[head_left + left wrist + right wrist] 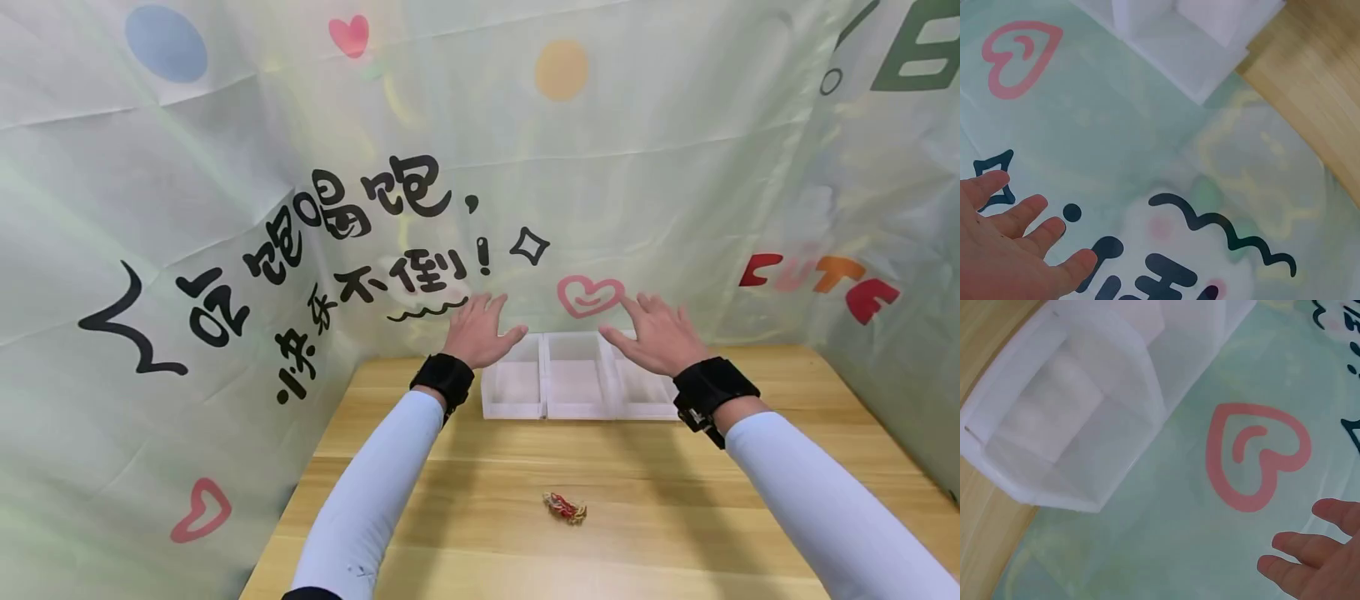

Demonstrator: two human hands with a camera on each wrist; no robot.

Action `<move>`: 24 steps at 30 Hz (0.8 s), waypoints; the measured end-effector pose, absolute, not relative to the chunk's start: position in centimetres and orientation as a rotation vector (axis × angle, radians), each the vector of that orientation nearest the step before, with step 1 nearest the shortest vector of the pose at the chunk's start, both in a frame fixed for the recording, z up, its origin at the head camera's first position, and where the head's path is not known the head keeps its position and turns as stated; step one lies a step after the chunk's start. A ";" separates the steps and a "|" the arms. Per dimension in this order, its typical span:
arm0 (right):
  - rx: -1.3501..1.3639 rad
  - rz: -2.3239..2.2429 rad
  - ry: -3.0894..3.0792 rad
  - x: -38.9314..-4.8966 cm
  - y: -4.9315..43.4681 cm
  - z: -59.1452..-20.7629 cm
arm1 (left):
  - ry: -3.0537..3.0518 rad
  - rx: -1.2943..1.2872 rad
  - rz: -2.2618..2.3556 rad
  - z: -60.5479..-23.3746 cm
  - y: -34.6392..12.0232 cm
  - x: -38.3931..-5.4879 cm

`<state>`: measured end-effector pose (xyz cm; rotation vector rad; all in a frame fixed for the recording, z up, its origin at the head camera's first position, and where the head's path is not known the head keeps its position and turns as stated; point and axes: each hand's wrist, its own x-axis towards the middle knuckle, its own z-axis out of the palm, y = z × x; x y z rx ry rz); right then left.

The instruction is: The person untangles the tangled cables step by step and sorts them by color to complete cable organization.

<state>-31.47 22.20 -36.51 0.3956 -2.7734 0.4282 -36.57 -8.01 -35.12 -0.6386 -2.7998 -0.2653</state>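
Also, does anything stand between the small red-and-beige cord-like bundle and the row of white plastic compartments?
Nothing visible does: in the head view, only light wooden tabletop shows between the bundle and the compartments.

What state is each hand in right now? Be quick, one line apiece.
Left hand: open, holding nothing.
Right hand: open, holding nothing.

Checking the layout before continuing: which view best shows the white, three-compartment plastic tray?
Head view: the tray shows all three compartments, though the left hand and right hand overlap it. The right wrist view shows one compartment closely and part of another; the left wrist view, only part of it.
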 end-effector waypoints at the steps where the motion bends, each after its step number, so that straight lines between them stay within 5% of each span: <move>1: 0.408 0.427 -2.765 -31.3 22.1 -36.6 | -2.794 -0.653 -0.271 -35.3 -8.1 -36.4; 24: 0.672 0.592 -2.589 -27.7 18.9 -37.7 | -2.665 -1.051 -0.321 -38.9 -6.6 -31.5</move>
